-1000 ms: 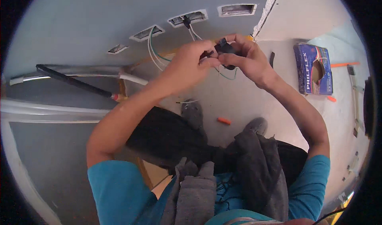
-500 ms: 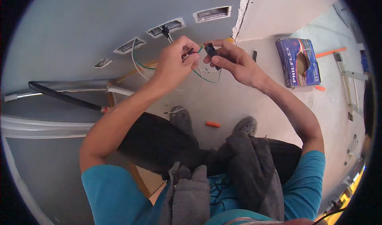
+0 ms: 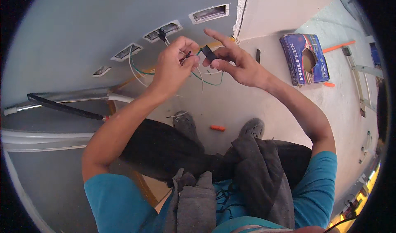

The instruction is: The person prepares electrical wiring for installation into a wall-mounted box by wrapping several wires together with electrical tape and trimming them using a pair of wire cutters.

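My left hand (image 3: 171,66) pinches electrical wires near the wall, with a black-wrapped bit (image 3: 188,54) showing between thumb and fingers. A green wire (image 3: 212,84) loops below the hands, among thin white wires. In my right hand (image 3: 243,66), thumb and fingers grip a black piece (image 3: 209,53) that looks like a roll of electrical tape seen edge-on; the index finger points out, away from it. The green wire's end lies between the two hands, close to the roll; whether tape joins them I cannot tell. Black-wrapped white wires (image 3: 162,35) hang from a wall opening.
Several rectangular box openings (image 3: 209,14) line the grey wall. A torn blue cable box (image 3: 295,64) sits on the floor at right, by an orange strip (image 3: 339,46). An orange cylinder (image 3: 218,128) lies between my shoes. White pipes (image 3: 45,134) run along the left.
My right index finger has lifted and straightened, while the black roll has turned in the grip. The left hand keeps its pinch on the wires. The whole view has shifted slightly.
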The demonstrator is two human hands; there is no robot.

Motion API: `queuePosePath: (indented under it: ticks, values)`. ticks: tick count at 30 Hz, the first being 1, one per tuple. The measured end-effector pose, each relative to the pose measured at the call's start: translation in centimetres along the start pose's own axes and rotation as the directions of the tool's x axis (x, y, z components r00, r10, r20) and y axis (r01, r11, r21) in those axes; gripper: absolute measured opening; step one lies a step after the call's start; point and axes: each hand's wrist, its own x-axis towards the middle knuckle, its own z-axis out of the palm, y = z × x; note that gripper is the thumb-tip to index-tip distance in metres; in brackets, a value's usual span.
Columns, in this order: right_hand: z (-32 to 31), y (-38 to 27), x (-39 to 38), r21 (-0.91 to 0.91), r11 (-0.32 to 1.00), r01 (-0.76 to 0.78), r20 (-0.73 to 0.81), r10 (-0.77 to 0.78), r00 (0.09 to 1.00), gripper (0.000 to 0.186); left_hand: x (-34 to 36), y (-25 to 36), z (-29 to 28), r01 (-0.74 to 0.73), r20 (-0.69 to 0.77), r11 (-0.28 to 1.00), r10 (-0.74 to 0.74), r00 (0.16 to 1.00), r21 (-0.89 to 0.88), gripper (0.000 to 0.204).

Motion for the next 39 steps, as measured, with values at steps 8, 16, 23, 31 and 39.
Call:
queuePosePath:
  ticks: [8, 16, 23, 31, 39]
  values:
    - [0.3, 0.6, 0.3, -0.115, 0.992, 0.057, -0.087, -0.067, 0.994, 0.066, 0.0, 0.3, 0.1, -0.033, 0.049, 0.997, 0.029, 0.998, 0.070, 0.024]
    - [0.1, 0.5, 0.7, -0.174, 0.981, 0.085, -0.083, -0.100, 0.992, 0.063, -0.1, -0.4, 0.1, -0.145, 0.047, 0.977, 0.139, 0.989, 0.154, 0.026]
    - [0.1, 0.6, 0.8, -0.198, 0.976, 0.091, -0.086, -0.110, 0.990, 0.059, -0.1, -0.3, 0.4, -0.119, 0.011, 0.981, 0.119, 0.993, 0.155, 0.028]
    - [0.1, 0.0, 0.8, -0.158, 0.987, -0.019, -0.056, 0.010, 0.998, 0.052, -0.2, -0.2, 0.2, -0.050, 0.016, 0.994, 0.049, 0.999, 0.098, 0.023]
    - [0.1, 0.6, 0.9, -0.129, 0.992, -0.008, -0.063, 0.000, 0.998, 0.045, -0.1, -0.3, -0.3, -0.015, 0.065, 0.989, 0.006, 0.998, 0.150, 0.020]
